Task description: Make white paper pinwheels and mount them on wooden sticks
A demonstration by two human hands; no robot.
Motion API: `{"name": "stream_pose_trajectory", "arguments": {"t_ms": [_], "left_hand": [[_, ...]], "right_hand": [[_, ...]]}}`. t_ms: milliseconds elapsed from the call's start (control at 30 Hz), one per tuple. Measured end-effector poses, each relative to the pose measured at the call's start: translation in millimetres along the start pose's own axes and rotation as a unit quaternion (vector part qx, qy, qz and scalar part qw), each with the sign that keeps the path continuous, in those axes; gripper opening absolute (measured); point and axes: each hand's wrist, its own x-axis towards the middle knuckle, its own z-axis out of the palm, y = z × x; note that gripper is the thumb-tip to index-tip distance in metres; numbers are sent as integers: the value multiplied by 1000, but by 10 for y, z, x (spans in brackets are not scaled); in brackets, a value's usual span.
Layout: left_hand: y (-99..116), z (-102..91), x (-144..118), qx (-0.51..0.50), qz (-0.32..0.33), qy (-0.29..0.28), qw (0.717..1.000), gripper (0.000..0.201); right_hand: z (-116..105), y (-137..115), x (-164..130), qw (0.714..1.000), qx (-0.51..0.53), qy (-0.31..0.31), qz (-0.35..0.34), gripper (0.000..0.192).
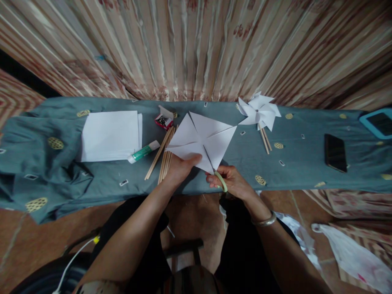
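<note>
A square sheet of white paper [214, 134] is held up over the cloth, slit from its corners toward the middle. My left hand [183, 165] grips its lower left edge, thumb on top. Closed round the light green handles of a pair of scissors [221, 181] is my right hand [231, 180]. The blades sit in the slit at the near corner of the paper. Beneath and beside my left hand lie several wooden sticks [158, 158], partly hidden by the paper. A green and white glue stick [143, 152] rests left of them.
White paper sheets [110, 134] are stacked at the left. Behind the sticks stands an open red box [164, 119] of small pins. Finished paper pinwheels [259, 111] on sticks lie right of centre. Farther right are a black phone [335, 152] and a blue-framed device [379, 123]. A curtain [196, 49] hangs behind.
</note>
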Motion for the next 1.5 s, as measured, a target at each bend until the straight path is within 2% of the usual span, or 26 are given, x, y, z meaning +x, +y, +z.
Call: {"name": "stream_pose_trajectory", "arguments": {"t_ms": [167, 400, 1233, 1400, 1500], "left_hand": [[5, -3, -5, -9, 9, -5, 1000, 52], [18, -9, -16, -6, -2, -9, 1000, 38], [6, -6, -15, 28, 14, 6, 999, 51], [0, -10, -6, -6, 10, -15, 1000, 41], [-1, -10, 15, -28, 6, -15, 999, 38]], "right_hand": [[3, -24, -9, 1000, -8, 4, -1, 43], [6, 8, 9, 1000, -3, 3, 2, 43], [43, 3, -1, 1000, 7, 19, 5, 45], [8, -26, -28, 1000, 2, -16, 14, 43], [-85, -60, -77, 998, -16, -44, 35, 43]]}}
